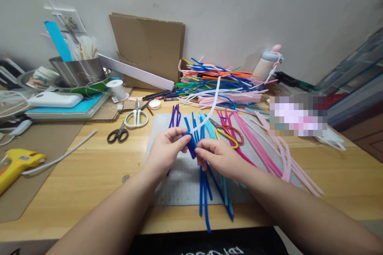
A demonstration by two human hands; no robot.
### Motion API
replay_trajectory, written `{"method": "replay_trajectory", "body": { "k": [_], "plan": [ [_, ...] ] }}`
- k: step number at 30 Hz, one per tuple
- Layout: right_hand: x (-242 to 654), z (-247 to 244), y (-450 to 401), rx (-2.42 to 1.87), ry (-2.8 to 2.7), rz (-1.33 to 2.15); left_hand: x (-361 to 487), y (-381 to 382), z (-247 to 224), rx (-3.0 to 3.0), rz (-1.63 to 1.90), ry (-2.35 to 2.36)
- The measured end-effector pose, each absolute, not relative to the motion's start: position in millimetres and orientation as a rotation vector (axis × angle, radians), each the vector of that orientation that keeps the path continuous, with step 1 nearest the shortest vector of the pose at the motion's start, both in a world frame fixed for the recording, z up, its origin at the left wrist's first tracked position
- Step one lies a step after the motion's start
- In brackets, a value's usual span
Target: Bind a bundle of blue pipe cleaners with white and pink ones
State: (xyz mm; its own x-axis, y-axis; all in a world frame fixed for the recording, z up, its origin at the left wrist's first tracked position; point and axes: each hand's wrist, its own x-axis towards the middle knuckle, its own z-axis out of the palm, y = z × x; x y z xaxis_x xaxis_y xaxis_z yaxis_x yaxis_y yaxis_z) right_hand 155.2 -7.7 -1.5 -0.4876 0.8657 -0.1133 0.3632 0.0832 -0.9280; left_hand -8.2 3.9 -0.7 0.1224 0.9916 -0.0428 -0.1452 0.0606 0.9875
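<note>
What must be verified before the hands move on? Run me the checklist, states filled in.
1. Left hand gripping the blue piece: ok, thumb and fingers pinch it.
2. Right hand gripping it too: cannot tell; fingertips are at its edge.
3. White stem fixed to the piece: cannot tell, fingers cover the join.
4. Long blue stems fully on the mat: not ok, ends pass its near edge.
5. Yellow glue gun off the mat: ok, far left.

Bare mat (179, 189) left of blue pipe cleaners (201, 195) — scissors (224, 128) at right
</note>
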Motion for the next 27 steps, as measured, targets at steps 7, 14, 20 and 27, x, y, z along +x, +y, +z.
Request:
{"method": "replay_trajectory", "body": {
  "k": [7,14,20,27],
  "plan": [
    [155,3,-9,-1.258,-2.002,1.218,-11,4,-3,0.887,1.032,0.967],
    [155,-5,-9,-1.11,-1.882,1.204,-10,4,-5,0.951,1.029,0.982],
    [152,-6,-10,-1.136,-1.724,1.35,-6,2,-8,0.978,1.028,0.985],
    [152,-7,-9,-1.195,-1.763,1.408,-10,5,-9,1.007,1.101,1.008]
  ]
}}
